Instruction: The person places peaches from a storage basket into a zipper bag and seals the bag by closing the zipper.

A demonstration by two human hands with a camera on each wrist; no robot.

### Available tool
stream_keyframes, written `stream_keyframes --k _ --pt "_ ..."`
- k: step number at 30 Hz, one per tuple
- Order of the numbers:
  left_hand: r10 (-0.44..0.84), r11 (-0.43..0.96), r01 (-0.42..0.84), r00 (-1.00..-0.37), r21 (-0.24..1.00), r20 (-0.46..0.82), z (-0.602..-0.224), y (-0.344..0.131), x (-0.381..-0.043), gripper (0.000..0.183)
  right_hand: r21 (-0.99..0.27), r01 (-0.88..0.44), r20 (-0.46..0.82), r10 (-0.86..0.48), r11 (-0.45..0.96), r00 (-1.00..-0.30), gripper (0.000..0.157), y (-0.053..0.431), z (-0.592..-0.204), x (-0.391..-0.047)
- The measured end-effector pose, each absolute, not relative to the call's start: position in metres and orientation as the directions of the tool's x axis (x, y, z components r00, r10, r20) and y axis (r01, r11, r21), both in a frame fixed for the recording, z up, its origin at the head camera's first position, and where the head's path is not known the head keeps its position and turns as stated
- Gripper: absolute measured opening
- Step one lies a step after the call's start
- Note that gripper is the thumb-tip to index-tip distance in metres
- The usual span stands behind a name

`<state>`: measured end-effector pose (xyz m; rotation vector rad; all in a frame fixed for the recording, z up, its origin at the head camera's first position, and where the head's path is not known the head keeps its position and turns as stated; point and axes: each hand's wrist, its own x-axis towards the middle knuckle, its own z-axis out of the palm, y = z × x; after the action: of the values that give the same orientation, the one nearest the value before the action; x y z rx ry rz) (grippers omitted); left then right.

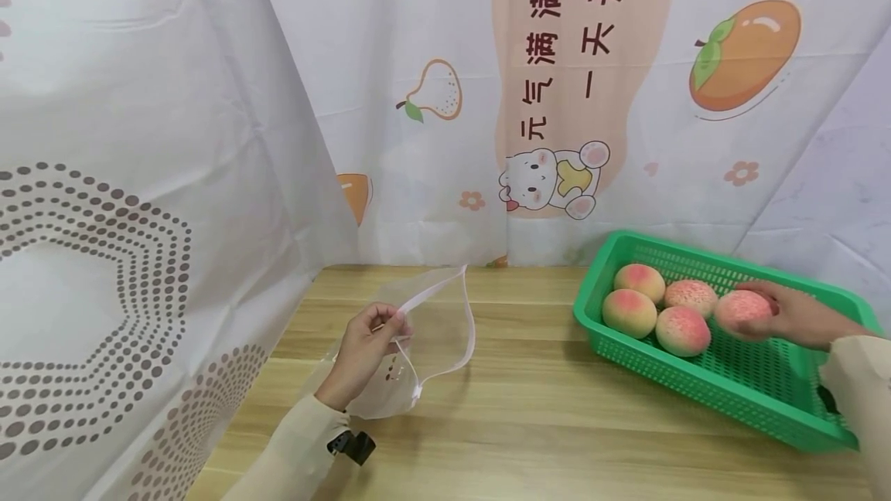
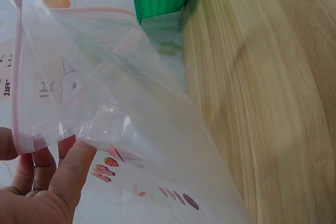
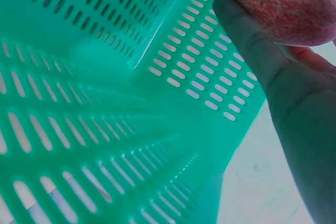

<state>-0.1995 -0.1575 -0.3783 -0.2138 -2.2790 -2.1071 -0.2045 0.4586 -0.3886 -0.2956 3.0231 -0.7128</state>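
My left hand (image 1: 369,346) pinches the rim of a clear zip bag (image 1: 435,331) with a pink edge, its mouth spread toward the basket side. In the left wrist view the thumb and fingers grip the film of the bag (image 2: 121,103), near small printed pictures. My right hand (image 1: 800,315) holds a pink speckled peach (image 1: 743,314) over the green basket (image 1: 696,400). The right wrist view shows the peach (image 3: 289,3) between the fingers, above the slotted basket (image 3: 173,114). Several other peaches (image 1: 629,314) lie grouped at the basket's left end.
The wooden table (image 1: 529,424) runs between bag and basket. A printed cloth (image 1: 431,168) hangs behind the table, and another patterned cloth (image 1: 230,138) hangs along the left side. A black strap (image 1: 351,445) circles the left wrist.
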Motion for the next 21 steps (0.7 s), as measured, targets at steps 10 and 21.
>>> stream_keyframes --k 10,21 --pt "0.072 0.079 0.126 -0.99 0.989 0.12 -0.378 -0.159 -0.199 0.013 -0.457 -0.179 0.02 -0.191 0.871 -0.981 0.073 0.451 -0.382 -0.205" --pt "0.07 0.062 0.116 -0.991 0.991 0.111 -0.378 -0.16 -0.199 0.013 -0.462 -0.19 0.03 -0.199 0.866 -0.98 0.076 0.44 -0.37 -0.207"
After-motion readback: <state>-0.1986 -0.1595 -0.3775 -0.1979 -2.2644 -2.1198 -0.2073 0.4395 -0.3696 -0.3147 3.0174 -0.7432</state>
